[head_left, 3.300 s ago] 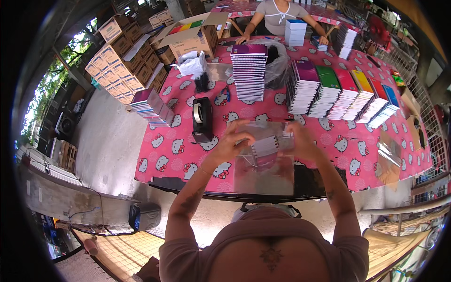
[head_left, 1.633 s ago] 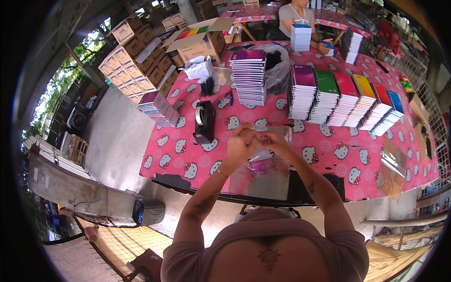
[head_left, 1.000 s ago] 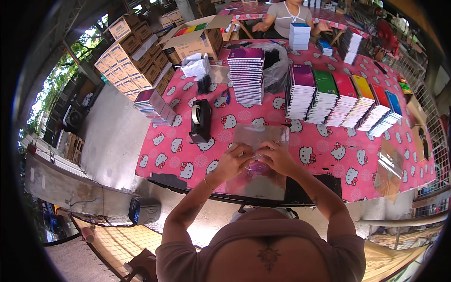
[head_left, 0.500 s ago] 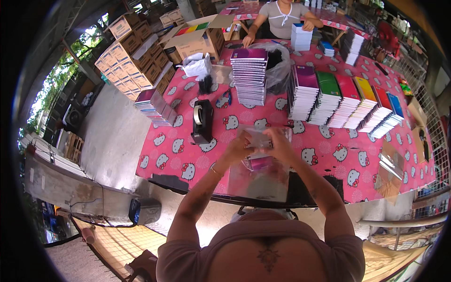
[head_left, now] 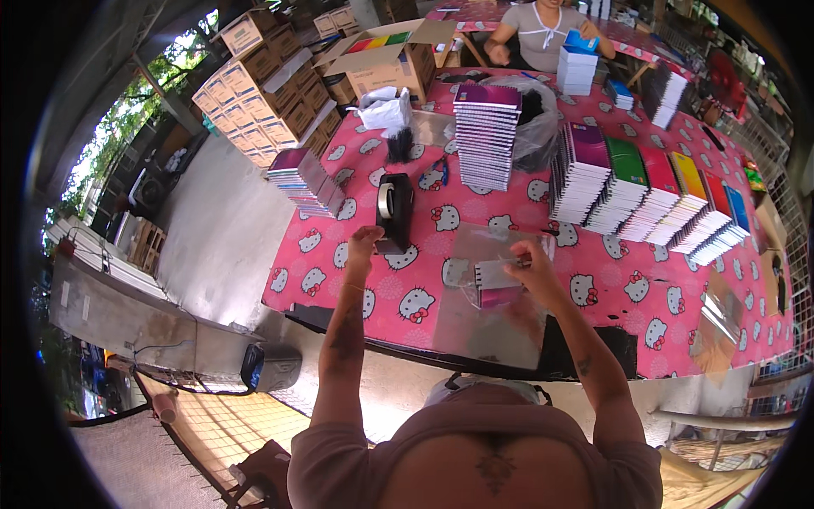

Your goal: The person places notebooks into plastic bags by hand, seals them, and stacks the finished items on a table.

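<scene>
My left hand (head_left: 363, 246) is at the near end of a black tape dispenser (head_left: 400, 204), fingers pinched together; whatever they may hold is too small to make out. A pale roll of tape (head_left: 386, 201) sits in the dispenser. My right hand (head_left: 532, 265) has its thumb and fingers closed on the clear plastic wrapper around a purple and white spiral notebook (head_left: 498, 296). That notebook lies flat in front of me on a clear sheet (head_left: 492, 335) at the table's near edge. Part of it is hidden by glare on the plastic.
A tall notebook stack (head_left: 486, 140) stands ahead, and several coloured stacks (head_left: 626, 182) line the right. Wrapped notebooks (head_left: 305, 182) sit on the left edge, near blue pliers (head_left: 434, 175). Beyond are an open carton (head_left: 386, 68) and a co-worker (head_left: 543, 38) with a white stack (head_left: 577, 69).
My left hand has left the wrapped notebook and moved left to the tape dispenser. My right hand stays at the wrapper. Across the table, the co-worker's hand has lifted a blue-covered item above the white stack.
</scene>
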Tool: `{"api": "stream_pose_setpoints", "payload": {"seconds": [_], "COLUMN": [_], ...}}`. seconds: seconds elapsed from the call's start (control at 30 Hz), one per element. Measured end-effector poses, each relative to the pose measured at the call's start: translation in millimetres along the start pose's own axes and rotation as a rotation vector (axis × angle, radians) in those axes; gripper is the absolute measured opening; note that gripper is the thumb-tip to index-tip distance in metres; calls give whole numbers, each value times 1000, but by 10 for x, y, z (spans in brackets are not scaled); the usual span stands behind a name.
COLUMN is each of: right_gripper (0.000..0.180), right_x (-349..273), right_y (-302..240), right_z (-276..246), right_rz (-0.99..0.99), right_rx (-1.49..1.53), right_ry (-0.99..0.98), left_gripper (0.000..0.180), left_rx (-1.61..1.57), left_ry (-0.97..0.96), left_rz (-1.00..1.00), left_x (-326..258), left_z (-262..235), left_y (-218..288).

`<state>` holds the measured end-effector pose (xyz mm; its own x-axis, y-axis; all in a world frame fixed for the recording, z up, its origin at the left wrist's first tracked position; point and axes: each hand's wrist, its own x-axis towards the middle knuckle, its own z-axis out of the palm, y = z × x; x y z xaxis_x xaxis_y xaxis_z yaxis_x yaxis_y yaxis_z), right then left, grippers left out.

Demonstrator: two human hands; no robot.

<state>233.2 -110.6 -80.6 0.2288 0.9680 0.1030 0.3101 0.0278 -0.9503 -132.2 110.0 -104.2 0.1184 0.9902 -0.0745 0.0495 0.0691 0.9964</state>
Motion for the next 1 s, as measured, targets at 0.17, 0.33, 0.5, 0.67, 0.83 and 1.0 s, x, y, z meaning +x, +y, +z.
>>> {"api": "stream_pose_setpoints", "payload": {"seconds": [0.17,0.33,0.5,0.67,0.83,1.0], "right_gripper": [38,39,41,41,43,41], "right_x": [-31,-37,-70,-66,-72,-106], "right_y": [-7,25,25,-35,59,-20], "right_z": [-56,2,65,59,66,118], "right_rz": [38,15,32,142,97,158], "right_rx": [9,30,44,62,245,434], "right_ry": [25,82,131,132,96,113], "left_gripper": [10,13,14,22,24,19], "left_rx": [-550,1128,986,991,1007,245], "left_ry": [39,213,-437,-1205,-1471,-1357], "left_rz": [-208,285,628,670,265,-185], "left_x": [-388,-189,-544,-699,-63,-190], "left_z": [129,-84,868,2105,2339,2048], "left_y": [-368,37,1243,1592,991,110]}}
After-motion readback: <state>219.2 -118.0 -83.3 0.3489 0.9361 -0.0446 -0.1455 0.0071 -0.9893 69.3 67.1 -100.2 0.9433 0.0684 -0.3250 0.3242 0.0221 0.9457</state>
